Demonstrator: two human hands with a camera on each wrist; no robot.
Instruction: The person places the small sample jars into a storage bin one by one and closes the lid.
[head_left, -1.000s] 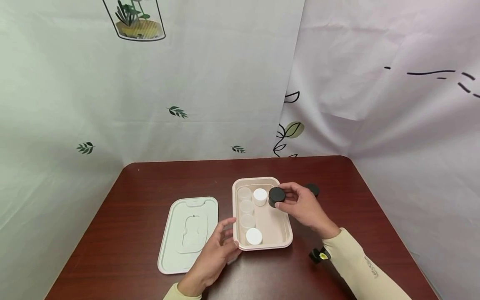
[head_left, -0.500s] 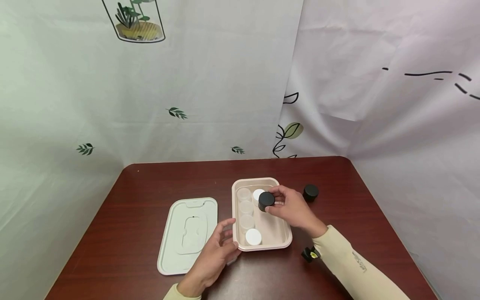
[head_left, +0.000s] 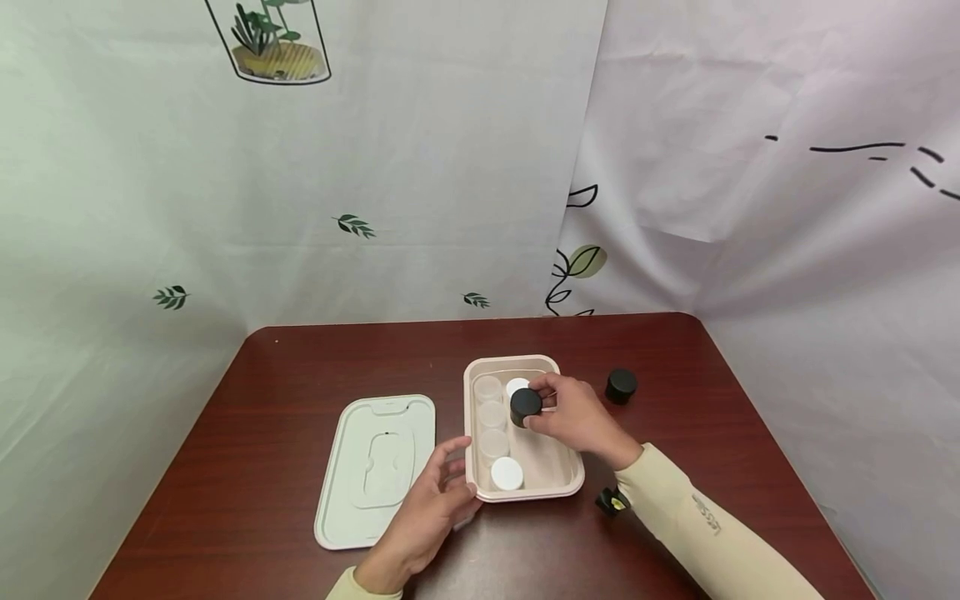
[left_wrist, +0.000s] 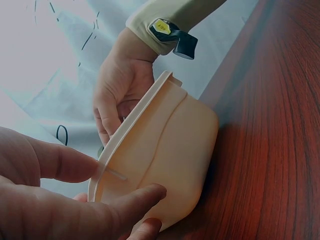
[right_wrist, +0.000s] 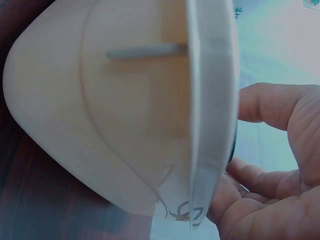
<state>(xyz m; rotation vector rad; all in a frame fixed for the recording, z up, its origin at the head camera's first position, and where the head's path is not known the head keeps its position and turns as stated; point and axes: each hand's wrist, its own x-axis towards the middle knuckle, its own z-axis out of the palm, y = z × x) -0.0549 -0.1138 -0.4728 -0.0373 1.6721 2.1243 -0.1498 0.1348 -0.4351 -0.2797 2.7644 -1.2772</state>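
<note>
Black cylinder (head_left: 526,406) sat between the thumb and fingers of your right hand (head_left: 581,417), which pinched it by its side over the pale pink box (head_left: 540,495). It was upright and toward the far half of the box, partly covering a white round piece (head_left: 517,387) from the head view (whether its base met the box floor, you could not have told from these angles). In the right wrist view, only a dark sliver of it showed past the rim.

Your left hand (head_left: 423,521) was loosely spread at the near left corner of the box, one finger touching the rim and the thumb resting against the outer wall.

Inside the box, three translucent round pieces (head_left: 492,415) made a row along the left wall, with a second white piece (head_left: 507,474) at the near end of that row. To the right of the box, near your right hand but apart from it, another black cylinder (head_left: 621,386) stood on the desk (head_left: 337,358). On your left lay the whitish lid (head_left: 378,471), flat on the desk just beside the box, its near right part hidden from the head view by your left hand and wrist.
</note>
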